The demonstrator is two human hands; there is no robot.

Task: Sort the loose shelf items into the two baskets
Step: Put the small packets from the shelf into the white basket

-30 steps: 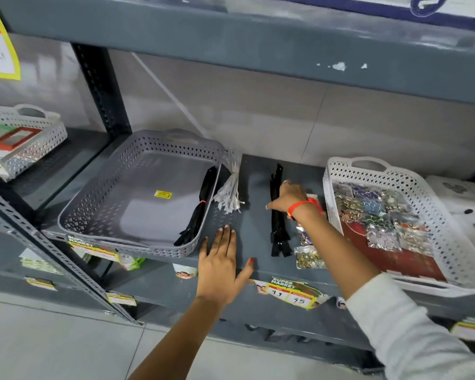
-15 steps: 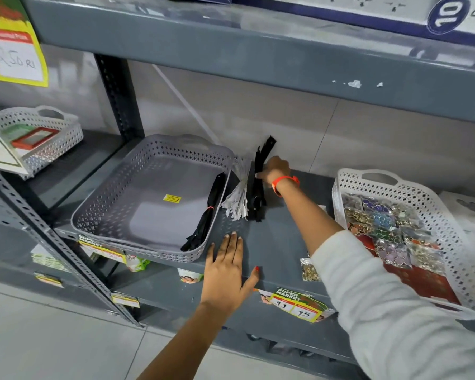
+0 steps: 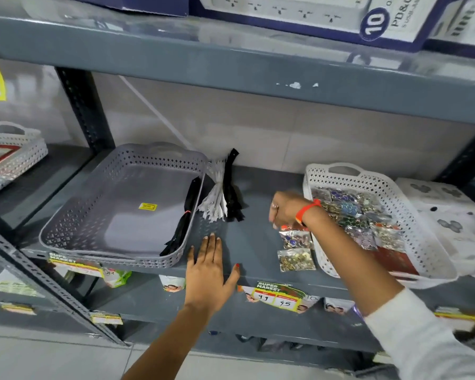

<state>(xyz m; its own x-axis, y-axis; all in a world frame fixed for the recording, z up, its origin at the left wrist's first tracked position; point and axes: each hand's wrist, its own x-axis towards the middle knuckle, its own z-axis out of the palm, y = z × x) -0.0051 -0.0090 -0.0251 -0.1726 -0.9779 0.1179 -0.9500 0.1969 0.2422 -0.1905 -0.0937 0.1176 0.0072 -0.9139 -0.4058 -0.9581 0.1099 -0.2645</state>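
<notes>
A grey basket [image 3: 137, 198] sits on the left of the shelf with one black zipper bundle [image 3: 185, 215] along its right wall. Just right of it, a white zipper bundle [image 3: 215, 200] and a black zipper bundle [image 3: 232, 193] lie on the shelf, leaning toward the back wall. A white basket [image 3: 417, 231] on the right holds several shiny bead packets. Two loose bead packets [image 3: 296, 238] [image 3: 296, 259] lie on the shelf at its left side. My right hand [image 3: 285, 209] hovers over the upper packet, fingers hanging down, holding nothing. My left hand [image 3: 209, 272] rests flat on the shelf's front edge.
White boxes [image 3: 444, 204] stand right of the white basket. Another white basket [image 3: 11, 152] sits on the neighbouring shelf at far left. The upper shelf's beam [image 3: 231, 61] hangs low overhead. A dark upright post [image 3: 83, 105] stands behind the grey basket. Price tags [image 3: 277, 296] line the shelf front.
My right hand carried the black zipper bundle from mid-shelf to beside the white bundle, let it go, then swung back right over the bead packets. My left hand stayed put.
</notes>
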